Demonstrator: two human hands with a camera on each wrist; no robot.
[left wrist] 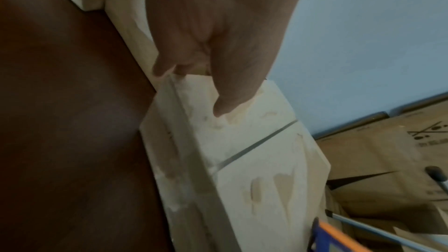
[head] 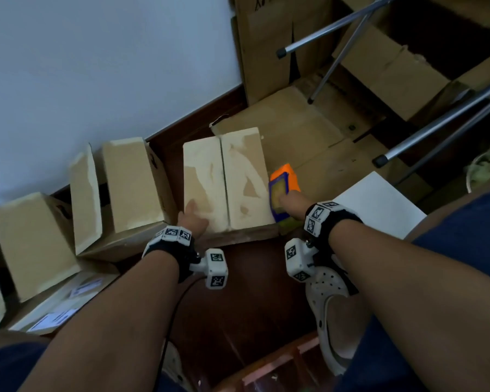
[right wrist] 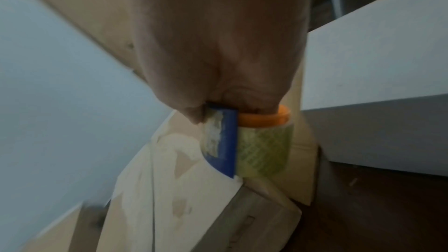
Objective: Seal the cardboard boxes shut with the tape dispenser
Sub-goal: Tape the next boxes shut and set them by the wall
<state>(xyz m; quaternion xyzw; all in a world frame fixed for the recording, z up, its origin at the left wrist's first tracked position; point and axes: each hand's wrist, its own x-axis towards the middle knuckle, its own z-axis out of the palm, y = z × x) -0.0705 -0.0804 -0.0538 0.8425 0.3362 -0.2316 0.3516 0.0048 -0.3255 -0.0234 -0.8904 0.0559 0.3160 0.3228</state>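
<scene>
A cardboard box (head: 224, 179) with both top flaps closed and a bare seam down the middle stands on the dark floor. My left hand (head: 194, 217) holds its near left corner, thumb (left wrist: 225, 102) on the top and fingers curled over the edge. Beside the box's right edge my right hand (head: 290, 203) grips a blue and orange tape dispenser (head: 283, 182). The right wrist view shows the dispenser (right wrist: 225, 141) with its roll of clear tape (right wrist: 264, 150) at the box's (right wrist: 169, 189) near right corner. How the tape's end lies is hidden.
Left of it stands another box (head: 130, 182) with a raised flap (head: 85, 199), and one more box (head: 31, 244) farther left. A white box (head: 379, 205) sits at the right. Flattened cardboard (head: 294, 123) and metal legs (head: 436, 123) lie behind. My shoe (head: 331, 306) is below.
</scene>
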